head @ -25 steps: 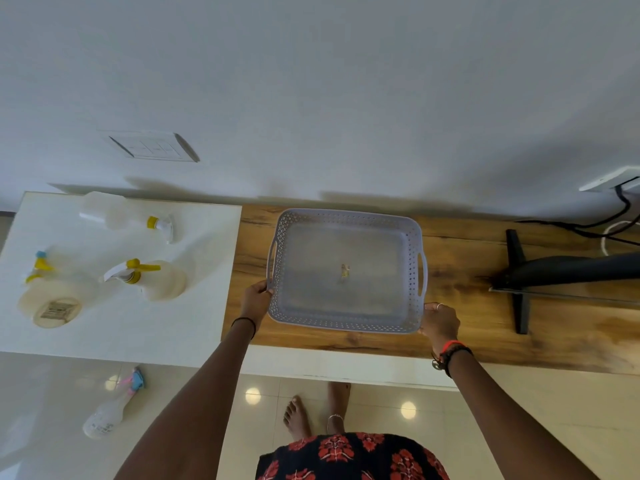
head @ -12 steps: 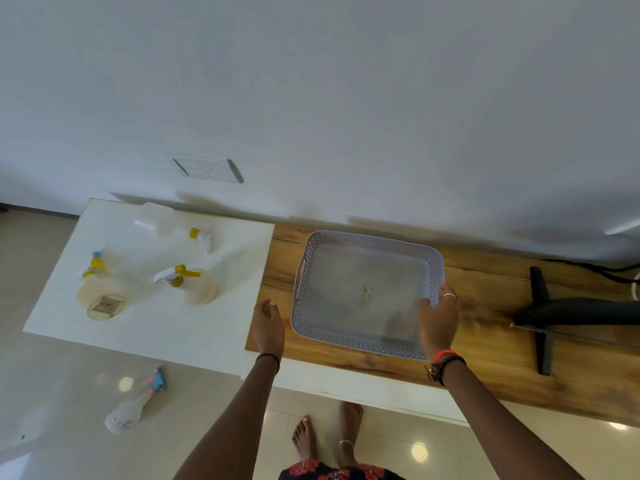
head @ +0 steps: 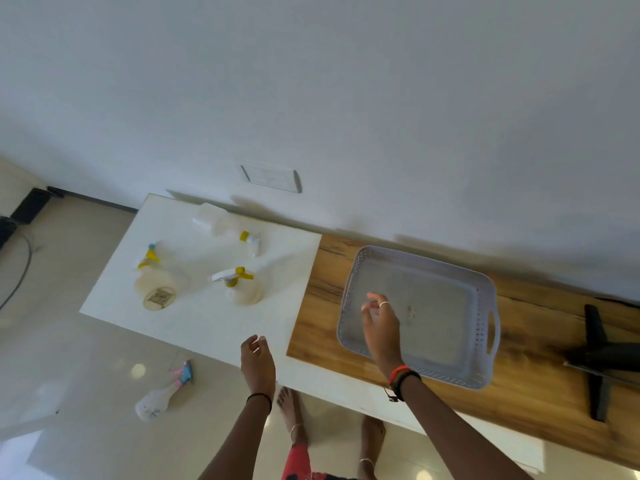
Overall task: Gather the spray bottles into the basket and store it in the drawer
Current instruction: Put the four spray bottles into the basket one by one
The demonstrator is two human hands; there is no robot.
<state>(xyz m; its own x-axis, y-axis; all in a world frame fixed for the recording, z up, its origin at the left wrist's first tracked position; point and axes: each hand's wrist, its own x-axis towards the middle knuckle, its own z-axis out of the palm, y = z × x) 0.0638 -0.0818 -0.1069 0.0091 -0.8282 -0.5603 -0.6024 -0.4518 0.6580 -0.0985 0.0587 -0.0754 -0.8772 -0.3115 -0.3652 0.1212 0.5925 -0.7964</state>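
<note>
**A:** Basket is down on the wooden counter, holding nothing but a speck I can't make out.

**B:** Right hand hovers over it, fingers loosely apart. Left hand is off the white table edge, fingers slack, gripping nothing.

**A:** Any bottles in?

**B:** None! Three spray bottles wait on the table, and a fourth bottle lies on the floor. Gathering and stowing are all to come, and there's no drawer in sight.
</note>
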